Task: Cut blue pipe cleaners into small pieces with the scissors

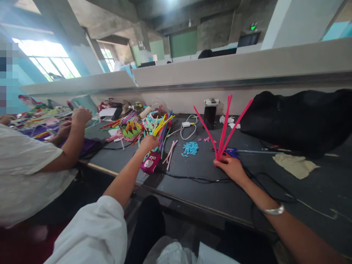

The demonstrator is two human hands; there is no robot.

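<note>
In my right hand (232,168) is a small bunch of bright pink pipe cleaners (226,128), pinched at the lower ends and fanning upward. Just behind that hand lies a blue tool (231,151), partly hidden. My left hand (150,143) is at the near side of a thick bundle of multicoloured pipe cleaners (162,126); its fingertips are hidden among them. Below it sits a magenta box (150,163) with a pale picture on its side. A few pale pink pipe cleaners (171,152) lie to its right, and a heap of short blue pieces (190,148) lies between my hands.
A black bag (297,121) and a beige cloth (295,165) lie on the right. A black cable (196,179) crosses the dark table near its front edge. A white adapter (186,124) and a black stand (210,117) are at the back. At left, a co-worker's hands (81,115) are busy.
</note>
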